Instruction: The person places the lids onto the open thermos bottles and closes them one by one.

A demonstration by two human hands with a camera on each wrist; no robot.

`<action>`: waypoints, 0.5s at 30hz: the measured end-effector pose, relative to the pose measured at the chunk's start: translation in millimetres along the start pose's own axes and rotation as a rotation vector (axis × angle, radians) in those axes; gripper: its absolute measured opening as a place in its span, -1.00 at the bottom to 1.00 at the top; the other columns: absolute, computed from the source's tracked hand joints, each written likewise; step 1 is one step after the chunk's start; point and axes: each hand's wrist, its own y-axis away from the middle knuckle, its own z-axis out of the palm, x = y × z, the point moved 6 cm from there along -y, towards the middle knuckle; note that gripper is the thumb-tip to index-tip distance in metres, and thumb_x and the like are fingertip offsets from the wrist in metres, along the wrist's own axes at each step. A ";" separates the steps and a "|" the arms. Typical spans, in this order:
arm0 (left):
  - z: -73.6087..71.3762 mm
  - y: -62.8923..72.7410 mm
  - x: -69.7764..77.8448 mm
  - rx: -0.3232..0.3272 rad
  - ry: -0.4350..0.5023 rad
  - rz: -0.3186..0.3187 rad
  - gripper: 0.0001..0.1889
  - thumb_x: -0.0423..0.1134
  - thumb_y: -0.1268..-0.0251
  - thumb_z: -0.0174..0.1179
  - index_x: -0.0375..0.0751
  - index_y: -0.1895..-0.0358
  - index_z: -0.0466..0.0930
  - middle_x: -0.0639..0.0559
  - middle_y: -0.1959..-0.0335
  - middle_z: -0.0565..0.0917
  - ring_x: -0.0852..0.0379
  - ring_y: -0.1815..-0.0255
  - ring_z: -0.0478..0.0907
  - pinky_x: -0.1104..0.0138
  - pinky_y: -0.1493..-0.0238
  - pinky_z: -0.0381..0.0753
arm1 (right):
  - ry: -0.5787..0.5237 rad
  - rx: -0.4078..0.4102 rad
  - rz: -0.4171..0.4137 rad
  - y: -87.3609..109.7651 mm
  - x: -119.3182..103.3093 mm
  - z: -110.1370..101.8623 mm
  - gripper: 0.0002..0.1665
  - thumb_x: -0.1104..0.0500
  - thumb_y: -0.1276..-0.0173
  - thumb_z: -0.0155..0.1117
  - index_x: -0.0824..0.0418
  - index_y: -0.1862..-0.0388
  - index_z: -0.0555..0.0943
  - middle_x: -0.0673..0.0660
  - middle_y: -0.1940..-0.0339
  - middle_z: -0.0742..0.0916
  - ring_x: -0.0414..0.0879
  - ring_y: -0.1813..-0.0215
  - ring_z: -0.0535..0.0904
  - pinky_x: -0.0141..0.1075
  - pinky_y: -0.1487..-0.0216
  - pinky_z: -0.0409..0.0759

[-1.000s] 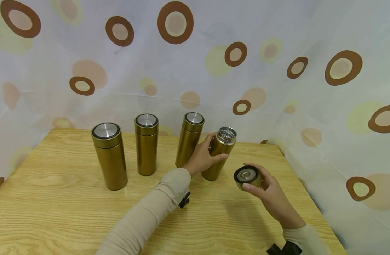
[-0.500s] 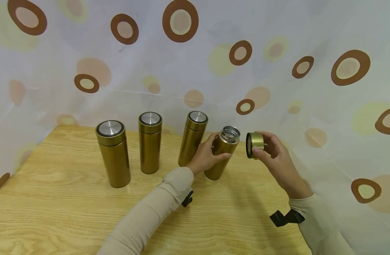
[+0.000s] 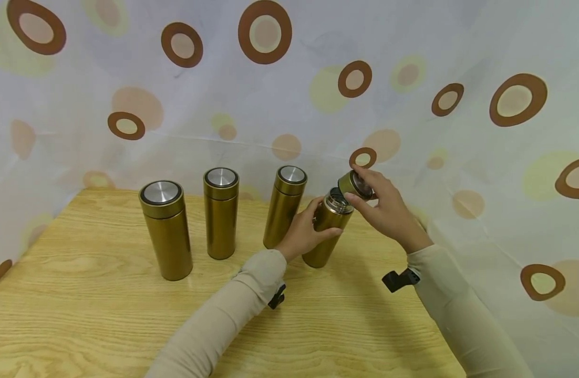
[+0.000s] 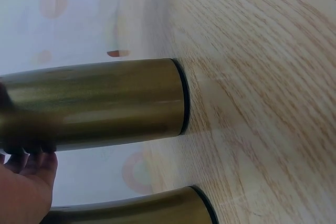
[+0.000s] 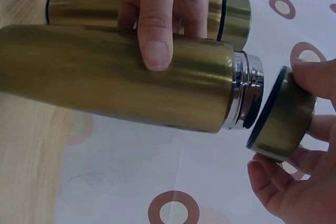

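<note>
On the right of the table stands a gold thermos bottle [image 3: 323, 247] with its steel threaded neck [image 5: 245, 90] bare. My left hand [image 3: 301, 233] grips its upper body, thumb across the near side. My right hand [image 3: 386, 210] pinches the gold lid [image 3: 351, 185] between thumb and fingers. The lid is tilted at the bottle's mouth; the right wrist view shows a narrow gap between its dark rim and the neck. In the left wrist view the bottle's base [image 4: 178, 98] rests on the wood.
Three more gold thermos bottles stand capped to the left: one at far left [image 3: 166, 241], one in the middle [image 3: 221, 226], and one [image 3: 280, 215] close beside my left hand. A patterned curtain [image 3: 214, 73] hangs right behind the wooden table [image 3: 81, 294].
My right hand has raised the lid from low over the table, turned it from underside up to rim toward the bottle, and moved it left to the mouth. My left hand keeps its grip.
</note>
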 end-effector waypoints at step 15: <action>-0.3 0.7 1.3 -0.001 0.007 -0.004 -0.14 -0.01 -0.18 0.34 -0.06 -0.48 0.06 -0.08 -0.34 0.40 -0.01 -0.28 0.43 0.16 -0.26 0.44 | 0.100 -0.198 -0.125 -15.4 -9.4 7.5 -0.35 0.14 -0.43 0.19 0.32 -0.41 0.29 0.36 -0.34 0.40 0.28 -0.23 0.35 0.17 -0.14 0.40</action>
